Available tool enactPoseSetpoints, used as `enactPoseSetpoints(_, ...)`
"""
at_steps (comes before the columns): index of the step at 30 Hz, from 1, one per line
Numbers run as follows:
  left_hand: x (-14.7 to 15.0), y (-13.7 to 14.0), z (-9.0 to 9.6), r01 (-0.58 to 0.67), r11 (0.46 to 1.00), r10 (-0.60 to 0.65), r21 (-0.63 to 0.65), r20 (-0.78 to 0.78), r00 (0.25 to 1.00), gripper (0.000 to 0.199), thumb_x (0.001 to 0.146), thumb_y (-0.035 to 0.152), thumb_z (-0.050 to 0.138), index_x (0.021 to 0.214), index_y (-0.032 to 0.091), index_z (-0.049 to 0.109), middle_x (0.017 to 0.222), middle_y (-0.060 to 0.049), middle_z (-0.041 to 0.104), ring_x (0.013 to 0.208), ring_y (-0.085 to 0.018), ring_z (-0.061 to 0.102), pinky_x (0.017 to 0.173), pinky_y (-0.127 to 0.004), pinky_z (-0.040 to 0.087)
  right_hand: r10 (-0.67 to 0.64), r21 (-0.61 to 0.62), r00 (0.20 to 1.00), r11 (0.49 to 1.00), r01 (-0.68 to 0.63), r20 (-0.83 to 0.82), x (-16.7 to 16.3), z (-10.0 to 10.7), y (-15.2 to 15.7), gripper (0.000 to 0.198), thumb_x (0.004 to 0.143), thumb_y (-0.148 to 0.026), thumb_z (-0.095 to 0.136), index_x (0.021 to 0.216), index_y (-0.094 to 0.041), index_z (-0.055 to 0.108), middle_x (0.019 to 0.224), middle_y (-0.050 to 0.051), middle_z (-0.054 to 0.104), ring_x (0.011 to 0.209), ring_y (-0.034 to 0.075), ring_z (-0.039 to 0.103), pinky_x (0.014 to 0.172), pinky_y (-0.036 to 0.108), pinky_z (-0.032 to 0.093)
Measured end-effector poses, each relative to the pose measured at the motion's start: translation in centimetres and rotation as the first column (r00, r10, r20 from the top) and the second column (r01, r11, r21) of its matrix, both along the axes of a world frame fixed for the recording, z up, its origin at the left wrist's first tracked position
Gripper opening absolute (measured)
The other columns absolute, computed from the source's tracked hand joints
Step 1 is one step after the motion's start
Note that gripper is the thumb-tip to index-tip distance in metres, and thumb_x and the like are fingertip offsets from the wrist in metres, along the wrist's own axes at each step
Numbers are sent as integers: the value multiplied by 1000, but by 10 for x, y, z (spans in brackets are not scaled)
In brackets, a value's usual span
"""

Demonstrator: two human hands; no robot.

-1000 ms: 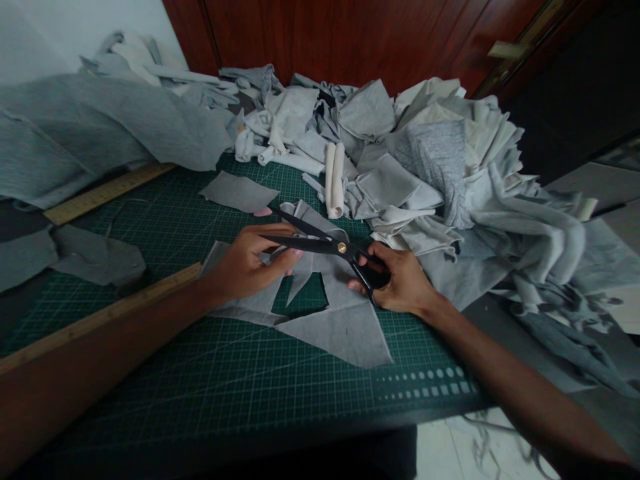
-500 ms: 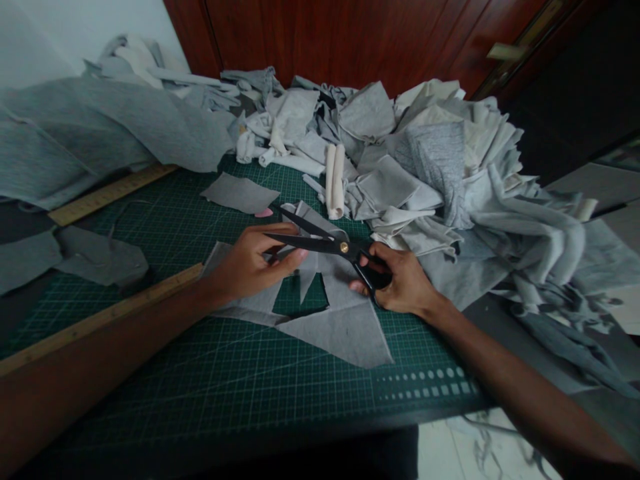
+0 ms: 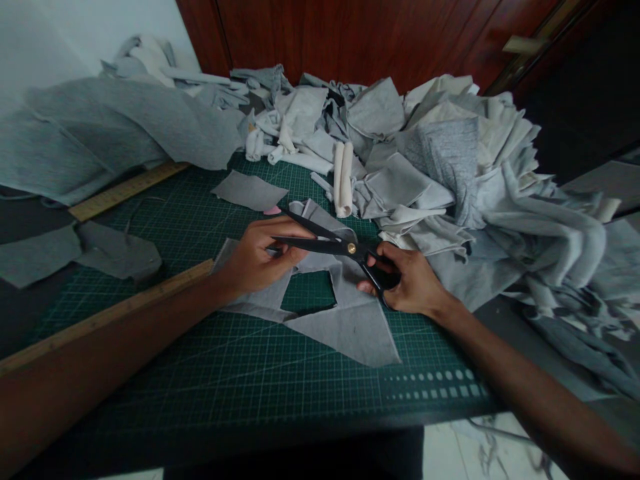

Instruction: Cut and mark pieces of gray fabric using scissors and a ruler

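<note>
Holding scissors (image 3: 351, 249), R grip (image 3: 410, 280), back fr. surface's front edge (image 3: 350, 425); L grip (image 3: 265, 259), can't tell. Shd keep L fingertips (image 3: 300, 255) off blades (image 3: 310, 245).

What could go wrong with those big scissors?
The black scissors in the right hand stand open right by the left hand, so a finger might get nicked. Also, the gray fabric could slip on the green cutting mat, making a crooked cut.

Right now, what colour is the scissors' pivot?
The pivot of the black scissors is gold-coloured, clearest in the head view.
</note>
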State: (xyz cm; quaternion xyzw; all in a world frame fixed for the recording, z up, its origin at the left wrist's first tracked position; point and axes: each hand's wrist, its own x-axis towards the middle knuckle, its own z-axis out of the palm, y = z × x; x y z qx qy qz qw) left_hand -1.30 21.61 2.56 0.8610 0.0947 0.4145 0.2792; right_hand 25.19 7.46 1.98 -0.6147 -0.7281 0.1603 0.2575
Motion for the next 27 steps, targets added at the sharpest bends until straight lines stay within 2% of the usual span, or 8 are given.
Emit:
enactPoseSetpoints(5,0,2,-1,-52,998,50,41,40,998,11,93,16,65,83,18,67,70,2,68,60,-11,61,59,-24,47,8,-13,1000,1000,-8,6,1,0,1,41,79,-55,80,93,-22,59,67,-4,59,53,13,52,51,27,36)
enactPoseSetpoints(10,2,2,-2,-67,998,67,1,18,998,20,95,21,63,75,20,64,66,3,64,58,-13,59,59,-28,47,24,6,999,1000,-25,22,1,1,1,41,80,-54,80,93,-22,60,67,-4,59,52,13,52,51,27,36)
enactPoseSetpoints(17,1,2,-2,-37,999,37,5,4,999,11,94,15,64,84,19,67,76,0,72,68,-14,67,64,-27,49,35,17,999,999,-35,6,1,2,1,40,80,-54,80,92,-22,60,64,-5,55,50,12,47,49,26,36)
enactPoseSetpoints(23,1,2,-2,-22,1000,22,-13,-7,1000,12,95,13,63,85,19,67,76,1,70,67,-13,64,63,-26,49,27,9,999,1000,-27,18,0,3,1,40,80,-53,79,93,-21,60,67,-3,59,52,13,52,51,26,37)
enactPoseSetpoints(27,1,3,-4,-4,1000,4,15,-1,1000,9,95,13,64,87,17,66,78,1,69,68,-11,64,64,-23,50,23,8,999,1000,-23,22,1,2,2,41,81,-57,78,90,-21,59,64,-4,57,51,13,50,49,26,35)
